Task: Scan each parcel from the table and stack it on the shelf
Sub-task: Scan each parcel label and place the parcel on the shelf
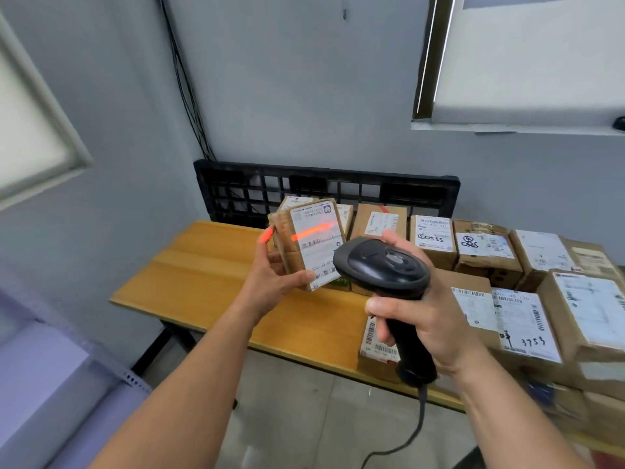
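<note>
My left hand holds a small brown cardboard parcel up above the wooden table, its white label turned toward me. A red scan line lies across the label's upper part and spills onto one fingertip. My right hand grips the handle of a black barcode scanner, whose head points at the parcel from the right. The scanner's cable hangs down toward the floor.
Several labelled cardboard parcels crowd the table's middle and right side, some stacked near the front edge. A black plastic pallet leans on the wall behind the table. A grey metal shelf edge shows at lower left.
</note>
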`<move>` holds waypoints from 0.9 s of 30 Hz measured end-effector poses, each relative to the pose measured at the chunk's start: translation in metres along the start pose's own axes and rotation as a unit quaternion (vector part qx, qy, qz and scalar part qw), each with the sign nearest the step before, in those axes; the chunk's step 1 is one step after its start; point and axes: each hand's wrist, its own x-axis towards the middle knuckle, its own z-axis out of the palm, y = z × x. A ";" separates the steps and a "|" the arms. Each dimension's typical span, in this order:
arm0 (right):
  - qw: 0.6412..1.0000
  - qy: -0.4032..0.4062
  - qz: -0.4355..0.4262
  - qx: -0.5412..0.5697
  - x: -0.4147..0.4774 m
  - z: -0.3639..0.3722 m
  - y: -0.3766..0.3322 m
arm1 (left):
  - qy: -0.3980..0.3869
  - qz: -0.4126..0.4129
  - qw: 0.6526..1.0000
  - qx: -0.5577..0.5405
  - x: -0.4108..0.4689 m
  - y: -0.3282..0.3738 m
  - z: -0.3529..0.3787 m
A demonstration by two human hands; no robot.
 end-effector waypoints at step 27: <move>0.990 -0.140 -0.012 -0.002 0.012 0.052 0.021 | 0.217 -0.019 0.976 0.019 -0.090 -0.025 -0.061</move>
